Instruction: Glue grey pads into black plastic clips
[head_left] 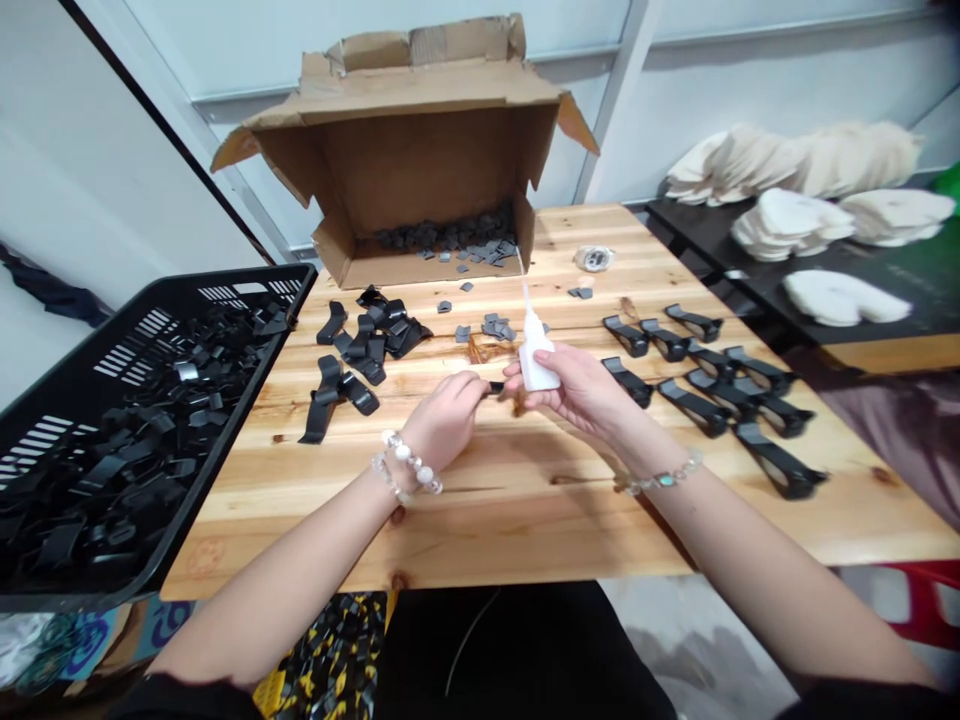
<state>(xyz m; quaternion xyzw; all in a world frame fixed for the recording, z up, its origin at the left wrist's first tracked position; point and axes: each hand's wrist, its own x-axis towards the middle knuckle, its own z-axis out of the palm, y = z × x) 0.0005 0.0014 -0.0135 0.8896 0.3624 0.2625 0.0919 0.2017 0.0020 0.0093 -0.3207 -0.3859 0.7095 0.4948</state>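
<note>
My left hand point(448, 412) is closed around a small black plastic part point(496, 387), of which only the tip shows past my fingers. My right hand point(579, 388) grips a small white squeeze bottle point(535, 355) with a long thin nozzle pointing up and away. Both hands meet over the middle of the wooden table point(525, 500). A pile of loose black plastic clips point(367, 345) lies to the left of my hands. Several black clips point(712, 385) lie laid out in rows to the right.
A black crate point(142, 400) full of black clips sits at the left. An open cardboard box point(427, 170) holding small grey pads stands at the back, with grey pads point(495, 326) scattered before it. White pieces point(817, 190) are stacked on a dark table at the right.
</note>
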